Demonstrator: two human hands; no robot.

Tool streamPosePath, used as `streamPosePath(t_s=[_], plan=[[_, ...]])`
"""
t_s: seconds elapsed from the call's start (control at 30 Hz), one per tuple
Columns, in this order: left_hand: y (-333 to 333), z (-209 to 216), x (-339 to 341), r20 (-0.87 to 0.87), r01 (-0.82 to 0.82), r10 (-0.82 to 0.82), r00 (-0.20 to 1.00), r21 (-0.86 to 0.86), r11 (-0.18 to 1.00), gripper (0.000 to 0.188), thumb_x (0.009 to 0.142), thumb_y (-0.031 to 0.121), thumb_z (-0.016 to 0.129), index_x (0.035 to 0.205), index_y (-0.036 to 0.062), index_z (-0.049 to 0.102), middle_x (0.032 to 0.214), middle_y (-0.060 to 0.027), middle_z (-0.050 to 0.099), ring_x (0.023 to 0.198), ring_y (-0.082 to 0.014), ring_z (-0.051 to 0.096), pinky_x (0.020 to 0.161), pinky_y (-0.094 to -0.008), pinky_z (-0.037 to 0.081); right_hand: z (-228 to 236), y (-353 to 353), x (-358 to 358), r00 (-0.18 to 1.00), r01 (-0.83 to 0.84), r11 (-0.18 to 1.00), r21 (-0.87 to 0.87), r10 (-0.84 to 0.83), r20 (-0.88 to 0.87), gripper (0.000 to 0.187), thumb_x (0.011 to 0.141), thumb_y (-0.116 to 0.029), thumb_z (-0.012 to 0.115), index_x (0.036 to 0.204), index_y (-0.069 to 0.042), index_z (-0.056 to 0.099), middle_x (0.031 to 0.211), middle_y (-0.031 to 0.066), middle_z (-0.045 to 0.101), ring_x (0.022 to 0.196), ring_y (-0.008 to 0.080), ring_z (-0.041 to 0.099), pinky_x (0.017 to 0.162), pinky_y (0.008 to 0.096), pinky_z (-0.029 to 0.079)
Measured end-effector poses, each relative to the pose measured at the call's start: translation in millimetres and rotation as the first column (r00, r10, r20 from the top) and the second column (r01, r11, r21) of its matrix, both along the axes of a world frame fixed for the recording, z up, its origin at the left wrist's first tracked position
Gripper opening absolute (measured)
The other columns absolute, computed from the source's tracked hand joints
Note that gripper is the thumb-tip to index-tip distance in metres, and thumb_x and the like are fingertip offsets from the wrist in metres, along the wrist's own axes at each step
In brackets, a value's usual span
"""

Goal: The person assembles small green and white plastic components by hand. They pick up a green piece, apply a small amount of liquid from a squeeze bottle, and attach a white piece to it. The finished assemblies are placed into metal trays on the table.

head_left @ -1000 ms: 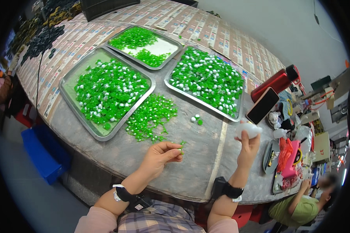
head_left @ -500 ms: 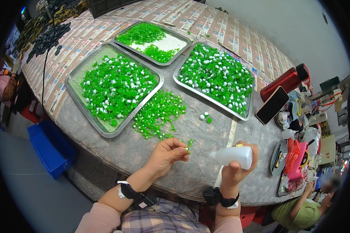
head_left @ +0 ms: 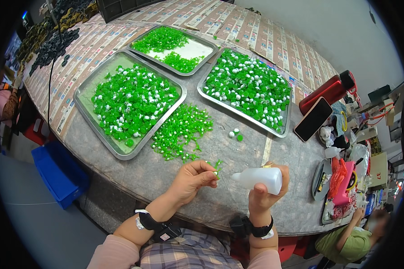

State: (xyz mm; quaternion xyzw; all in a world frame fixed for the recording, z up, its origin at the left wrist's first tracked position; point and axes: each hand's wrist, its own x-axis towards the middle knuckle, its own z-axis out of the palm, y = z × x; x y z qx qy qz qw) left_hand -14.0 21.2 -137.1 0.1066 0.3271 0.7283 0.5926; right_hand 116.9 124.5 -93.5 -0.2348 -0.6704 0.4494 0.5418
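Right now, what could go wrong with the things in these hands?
The right hand holds a translucent bottle with its nozzle pointing toward the left hand, so anything squeezed out might land on that hand. The small green piece pinched in the left grip could slip and get lost among the loose green pile nearby.

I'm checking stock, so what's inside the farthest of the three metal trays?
The farthest tray holds two heaps of small green pieces beside a bare white area; anything beneath the heaps is hidden.
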Motion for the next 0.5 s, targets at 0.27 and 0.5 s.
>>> streamPosePath(t_s=[0.27,0.5], plan=[[-1,-1,0,-0.003,0.010,-0.010,1.000,0.003,1.000,0.006,0.077,0.008,0.057,0.080,0.0029,0.056,0.072,-0.0054,0.059,0.064,-0.0123,0.057,0.061,-0.0248,0.047,5,1,-1,1.000,0.005,1.000,0.021,-0.005,0.019,0.052,0.060,-0.042,0.072,0.084,-0.002,0.049,0.072,0.0049,0.048,0.061,0.0126,0.046,0.055,0.0240,0.038],[-2,-4,-1,0.006,0.017,-0.017,1.000,0.007,1.000,0.008,0.078,0.010,0.057,0.080,0.0027,0.055,0.072,-0.0061,0.059,0.064,-0.0128,0.056,0.061,-0.0252,0.048,13,0,-4,0.997,0.073,0.997,0.004,-0.073,-0.001,0.053,0.062,-0.048,0.067,0.081,-0.002,0.046,0.069,0.0037,0.045,0.061,0.0115,0.045,0.056,0.0238,0.037]])
